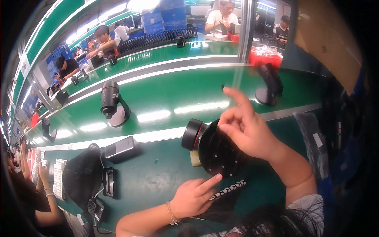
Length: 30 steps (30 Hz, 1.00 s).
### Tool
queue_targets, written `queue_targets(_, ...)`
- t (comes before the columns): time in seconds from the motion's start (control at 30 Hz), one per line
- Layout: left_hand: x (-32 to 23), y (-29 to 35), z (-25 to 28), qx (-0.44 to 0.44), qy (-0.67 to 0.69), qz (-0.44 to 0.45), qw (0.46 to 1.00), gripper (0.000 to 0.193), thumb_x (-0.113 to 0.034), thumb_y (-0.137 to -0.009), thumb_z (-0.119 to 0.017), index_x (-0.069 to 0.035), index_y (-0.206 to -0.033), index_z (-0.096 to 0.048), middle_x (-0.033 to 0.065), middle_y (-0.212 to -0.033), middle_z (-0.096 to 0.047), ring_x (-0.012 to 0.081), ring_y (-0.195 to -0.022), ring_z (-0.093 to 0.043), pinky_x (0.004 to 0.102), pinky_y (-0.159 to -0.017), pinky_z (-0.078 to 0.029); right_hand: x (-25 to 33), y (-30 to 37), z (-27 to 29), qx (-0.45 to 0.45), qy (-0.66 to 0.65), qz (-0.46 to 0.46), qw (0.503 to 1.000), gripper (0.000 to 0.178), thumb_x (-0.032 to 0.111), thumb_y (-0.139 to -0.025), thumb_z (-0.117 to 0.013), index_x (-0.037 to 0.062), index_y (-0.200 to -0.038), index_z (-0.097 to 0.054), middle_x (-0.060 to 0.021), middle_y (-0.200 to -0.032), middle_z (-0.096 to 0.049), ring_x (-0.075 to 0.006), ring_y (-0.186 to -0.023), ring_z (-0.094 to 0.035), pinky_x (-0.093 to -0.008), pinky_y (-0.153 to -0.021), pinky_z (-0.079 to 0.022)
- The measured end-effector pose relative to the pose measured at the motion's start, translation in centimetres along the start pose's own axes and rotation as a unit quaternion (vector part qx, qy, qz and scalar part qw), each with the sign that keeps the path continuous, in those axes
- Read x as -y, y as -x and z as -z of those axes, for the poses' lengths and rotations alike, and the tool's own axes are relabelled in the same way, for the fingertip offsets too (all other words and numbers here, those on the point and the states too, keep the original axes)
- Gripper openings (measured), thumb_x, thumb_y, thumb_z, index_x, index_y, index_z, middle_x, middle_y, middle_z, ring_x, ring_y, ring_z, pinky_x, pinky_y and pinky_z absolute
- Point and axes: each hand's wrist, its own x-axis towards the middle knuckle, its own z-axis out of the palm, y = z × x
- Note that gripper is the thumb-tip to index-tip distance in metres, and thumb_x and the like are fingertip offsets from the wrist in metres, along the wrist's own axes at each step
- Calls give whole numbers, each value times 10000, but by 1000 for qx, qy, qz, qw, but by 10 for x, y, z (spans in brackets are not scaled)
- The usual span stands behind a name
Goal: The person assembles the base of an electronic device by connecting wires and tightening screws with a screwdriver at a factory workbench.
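A black desk microphone (193,134) with a red ring lies on the green workbench in front of me. The underside of its round black base (217,156) faces up and shows several small light dots. My left hand (193,195) has its index finger stretched to the near edge of the base. Its other fingers curl round a white strip with black spots (229,189). Over the far right of the base is my right hand (246,128), its thumb and a finger pinched together. What lies in the pinch is hidden. A small black piece (223,87) shows at the raised index fingertip.
Beyond the bench runs a green conveyor with an upright microphone (110,100) and another (269,85). To the left lie a black cloth-like heap (83,173) and a dark box (120,149). A clear plastic bag (314,134) rests at right. Co-workers sit beyond and at left.
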Motion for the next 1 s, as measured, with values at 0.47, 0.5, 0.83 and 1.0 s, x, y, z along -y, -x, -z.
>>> queue_targets(0.47, -2, -2, -5, -7, -3, 10, 1000, 237, -120, -619, -728, -24, -808, -621, 116, -1268, -462, 273, -696, -575, 361, -562, -463, 12, 14, 14, -20, 365, 222, 904, 663, 29, -695, -641, 93, -1310, -400, -44, -724, -565, -201, -598, -473, -315, -546, -399)
queue_targets(0.5, -3, -3, -6, -9, -6, 13, 1000, 233, -121, -620, -729, -23, -802, -622, 117, -1270, -461, 267, -683, -573, 356, -561, -463, 12, 15, 16, -40, 352, 217, 909, 657, 28, -697, -642, 88, -1305, -401, -54, -762, -577, -212, -627, -488, -323, -578, -408)
queue_targets(0.83, -10, -7, -11, -35, -18, 19, 999, 139, -139, -681, -665, -50, -748, -581, 44, -1326, -429, 187, -652, -520, 315, -572, -452, 11, 28, 14, -57, 130, 128, 982, 616, -57, -736, -574, 103, -1298, -377, -59, -978, -606, -160, -767, -553, -275, -687, -451)
queue_targets(1.0, -7, -9, -12, -46, -17, 7, 999, 167, -135, -662, -696, -36, -746, -590, 71, -1289, -459, 209, -621, -523, 324, -546, -444, 6, 36, -7, 53, -107, 52, 992, 582, -73, -774, -536, 98, -1304, -367, -57, -1037, -513, -100, -786, -525, -224, -666, -434)
